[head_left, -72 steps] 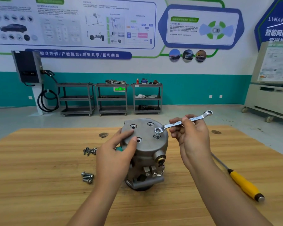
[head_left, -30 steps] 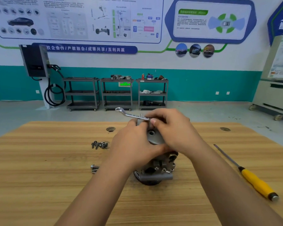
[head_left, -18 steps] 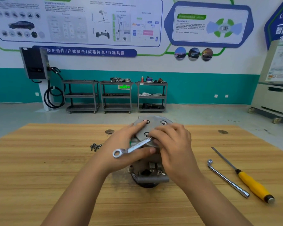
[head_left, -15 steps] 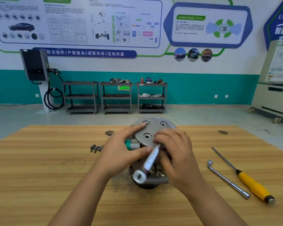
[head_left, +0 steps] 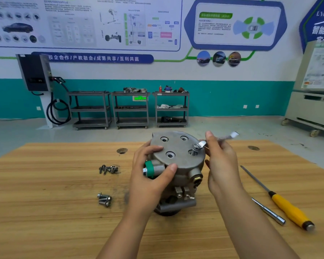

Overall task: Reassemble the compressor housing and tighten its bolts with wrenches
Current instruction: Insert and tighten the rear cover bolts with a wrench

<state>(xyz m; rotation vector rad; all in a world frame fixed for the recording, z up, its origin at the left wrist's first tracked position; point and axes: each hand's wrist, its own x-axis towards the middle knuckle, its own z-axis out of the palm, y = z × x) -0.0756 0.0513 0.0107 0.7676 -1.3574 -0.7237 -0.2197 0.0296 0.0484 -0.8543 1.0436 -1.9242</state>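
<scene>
Wooden table, teal wall behind: your left hand grips the grey compressor mid-table; your right hand pinches a wrench on its raised bolt.

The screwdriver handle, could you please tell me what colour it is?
The screwdriver handle is yellow with a black end; head view.

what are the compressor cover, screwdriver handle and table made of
Compressor cover: likely cast aluminium, dull grey, matte, slightly grainy.
Screwdriver handle: probably plastic, glossy solid yellow with a black collar.
Table: wood or wood-look laminate, striped grain, low sheen; cannot tell which.
</scene>
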